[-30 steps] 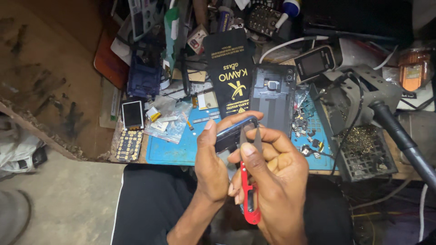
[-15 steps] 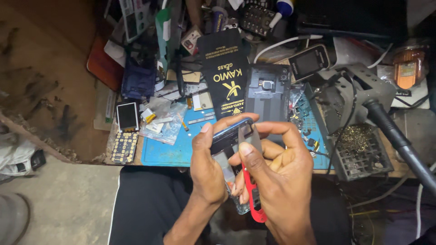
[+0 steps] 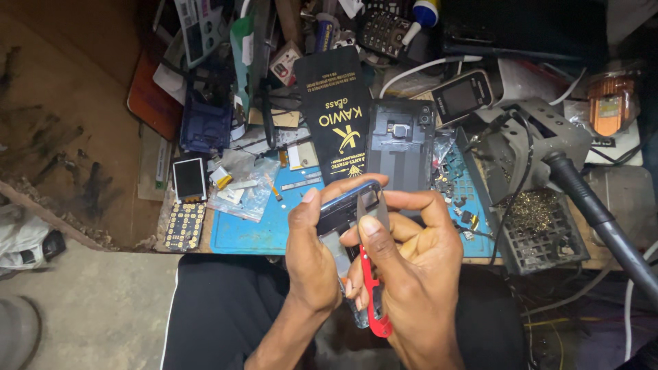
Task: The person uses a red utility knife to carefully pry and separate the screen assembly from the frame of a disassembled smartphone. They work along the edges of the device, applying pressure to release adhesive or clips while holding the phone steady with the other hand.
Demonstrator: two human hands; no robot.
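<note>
From the head camera we look down on our left hand point(image 3: 312, 264) clasping a dark smartphone point(image 3: 347, 205) by its edges, thumb along the near side and fingers curled round the far side, so the phone sits raised above the blue work mat point(image 3: 253, 229) and over our lap. Our right hand point(image 3: 418, 274) is closed around a red-handled pair of tweezers point(image 3: 370, 274), index finger pressed along the metal tip, which rests against the phone's upper face near its right end. To do this well, we judge that we should keep the left grip firm but off the glass, hold the tip shallow and flat to the surface, and press lightly with the index finger so the point does not skid or gouge. The phone lies between the two hands, touching the left fingers all round and met by the tweezers from the right; our right thumb and remaining fingers brace just beside its far edge. Beyond the hands, a black phone back cover point(image 3: 399, 140) and a black packet point(image 3: 339, 116) lie on the mat, with a soldering stand point(image 3: 541, 229) to the right.
</note>
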